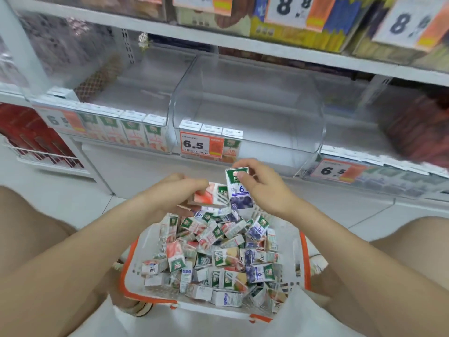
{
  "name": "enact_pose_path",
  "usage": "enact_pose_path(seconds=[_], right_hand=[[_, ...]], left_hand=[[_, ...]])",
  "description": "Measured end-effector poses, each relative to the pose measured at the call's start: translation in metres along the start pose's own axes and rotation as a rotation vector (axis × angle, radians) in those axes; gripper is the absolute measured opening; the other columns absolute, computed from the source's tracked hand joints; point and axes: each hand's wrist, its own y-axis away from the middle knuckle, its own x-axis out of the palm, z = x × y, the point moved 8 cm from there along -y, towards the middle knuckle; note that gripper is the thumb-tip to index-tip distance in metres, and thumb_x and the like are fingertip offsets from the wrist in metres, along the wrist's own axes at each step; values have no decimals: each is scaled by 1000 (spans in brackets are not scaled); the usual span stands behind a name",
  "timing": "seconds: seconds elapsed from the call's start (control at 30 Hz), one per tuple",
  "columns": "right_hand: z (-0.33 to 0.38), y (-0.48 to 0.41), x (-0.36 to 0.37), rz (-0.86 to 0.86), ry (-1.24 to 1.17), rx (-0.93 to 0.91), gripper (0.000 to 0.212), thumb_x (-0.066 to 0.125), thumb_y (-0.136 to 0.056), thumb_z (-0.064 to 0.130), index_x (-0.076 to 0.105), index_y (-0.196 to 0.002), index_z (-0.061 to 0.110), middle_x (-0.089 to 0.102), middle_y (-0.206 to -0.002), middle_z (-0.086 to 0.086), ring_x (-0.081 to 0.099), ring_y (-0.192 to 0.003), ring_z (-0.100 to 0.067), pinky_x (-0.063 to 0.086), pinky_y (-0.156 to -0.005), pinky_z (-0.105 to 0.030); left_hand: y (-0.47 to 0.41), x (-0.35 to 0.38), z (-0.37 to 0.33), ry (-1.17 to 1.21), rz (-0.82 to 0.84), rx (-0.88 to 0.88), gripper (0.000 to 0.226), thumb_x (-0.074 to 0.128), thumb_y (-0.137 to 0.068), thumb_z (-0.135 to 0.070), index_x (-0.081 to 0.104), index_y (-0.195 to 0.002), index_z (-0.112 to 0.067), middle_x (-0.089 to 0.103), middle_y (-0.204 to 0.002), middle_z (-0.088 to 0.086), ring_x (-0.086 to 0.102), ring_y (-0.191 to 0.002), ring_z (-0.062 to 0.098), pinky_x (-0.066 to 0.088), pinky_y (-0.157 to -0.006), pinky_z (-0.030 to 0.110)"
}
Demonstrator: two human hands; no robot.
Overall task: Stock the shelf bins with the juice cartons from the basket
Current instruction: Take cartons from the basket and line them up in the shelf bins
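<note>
I am pinching a purple juice carton point(239, 192) upright in my right hand point(264, 188) and gripping a red juice carton point(210, 197) in my left hand point(173, 190), both just above the carton-heaped white-and-orange basket point(132, 276), below the clear shelf bin point(267, 132).

basket point(305, 259): white mesh, orange rim
grape carton point(239, 190): white, green top, purple fruit
price tag point(201, 147): white, orange

Bare forearms point(97, 239), bare knees point(36, 215), white garment point(97, 324) across the lap, perhaps a tan strappy sandal point(139, 308)
</note>
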Motion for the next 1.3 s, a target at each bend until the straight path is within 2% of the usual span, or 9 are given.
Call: enact_pose_path(seconds=[0.17,0.3,0.53,0.67,0.73,0.83,1.03,1.13,1.3], right_hand=[[17,13,-52,-256,-97,-44,15,61,-105,29,68,-117,25,59,-73,9,52,-62,-9,46,-64,-33],[36,23,-93,-408,-100,-140,23,62,-104,27,66,-126,23,61,-82,8,54,-70,-6,45,-69,-28],[50,33,-194,-699,82,-198,23,62,-99,24,70,-121,24,75,-100,5,69,-82,-6,53,-75,-18],[23,25,-244,-799,161,-129,26,61,-98,21,69,-123,19,72,-99,-2,65,-81,-14,52,-80,-25],[0,18,-254,-777,224,-67,29,59,-99,21,67,-127,17,71,-108,-4,66,-91,-20,52,-87,-32],[-34,5,-252,-666,275,19,31,57,-100,18,64,-130,14,71,-111,-3,66,-96,-20,45,-84,-24],[-64,-26,-218,-263,338,144,29,62,-97,18,66,-126,20,75,-96,-1,70,-89,-20,55,-82,-35],[-70,-28,-210,-116,422,209,30,57,-92,12,67,-119,20,72,-99,2,66,-93,-21,48,-76,-32],[-62,-28,-210,-177,555,206,36,47,-97,14,67,-126,9,73,-113,-10,62,-112,-32,50,-90,-39]], left_hand=[[10,13,-32,108,75,48,19,72,-84,-19,71,-102,-12,77,-99,10,75,-92,26,62,-73,38],[15,29,-64,193,112,132,15,66,-90,-3,70,-103,-9,80,-105,14,78,-96,30,61,-76,39],[17,63,-103,245,129,252,61,90,-60,-4,64,-115,-13,80,-111,9,76,-95,24,59,-88,41],[12,97,-116,277,224,252,57,85,-75,-4,68,-128,-17,80,-112,8,75,-96,23,56,-86,38],[7,112,-120,279,250,243,44,71,-88,4,70,-128,-15,79,-113,13,74,-95,24,57,-91,40],[-2,128,-120,264,256,230,45,72,-86,3,71,-127,-16,79,-113,16,73,-98,27,56,-98,43],[-15,132,-126,201,121,268,40,75,-86,-2,71,-120,-22,81,-104,8,76,-99,26,60,-90,41],[-17,128,-128,197,90,275,37,73,-87,-3,72,-119,-24,82,-100,4,76,-94,23,56,-79,33],[-18,123,-126,267,60,239,35,76,-88,-9,67,-121,-16,82,-102,7,78,-89,22,56,-72,30]])
